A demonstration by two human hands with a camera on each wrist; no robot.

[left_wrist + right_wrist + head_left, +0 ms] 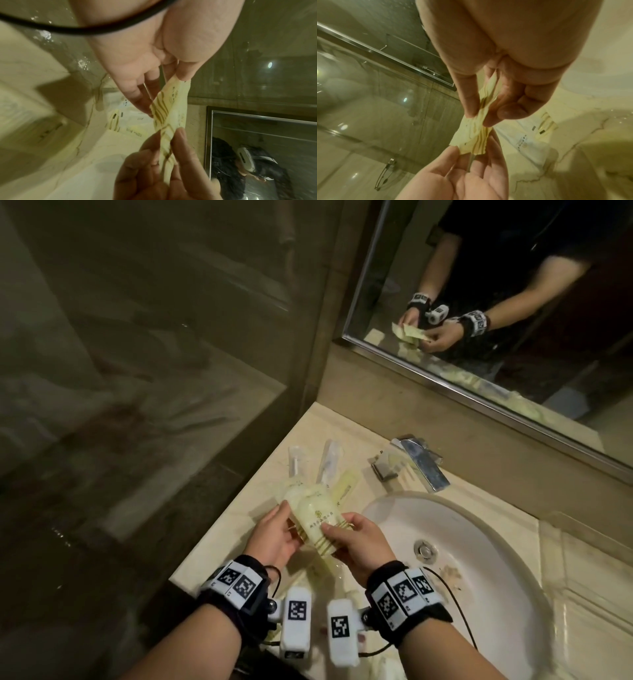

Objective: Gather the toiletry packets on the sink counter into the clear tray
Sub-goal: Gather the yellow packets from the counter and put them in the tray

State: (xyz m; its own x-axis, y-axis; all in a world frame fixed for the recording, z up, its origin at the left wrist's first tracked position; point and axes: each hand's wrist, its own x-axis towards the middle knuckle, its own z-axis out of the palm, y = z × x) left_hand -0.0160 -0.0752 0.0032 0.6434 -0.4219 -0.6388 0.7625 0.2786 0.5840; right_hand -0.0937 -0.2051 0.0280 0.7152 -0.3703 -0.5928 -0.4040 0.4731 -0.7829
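Both hands, left hand [274,534] and right hand [359,546], pinched a slippery stack of packets [318,522] whose layers could fan apart and drop into the sink [479,542].

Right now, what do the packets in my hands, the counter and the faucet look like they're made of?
Packets: thin pale-yellow plastic film or coated paper, with gold stripes; they flex between the fingers. Which of the two, I can't tell.
Counter: polished cream stone, probably marble; dark veins and a glossy sheen show.
Faucet: chromed metal, mirror-bright and reflective.
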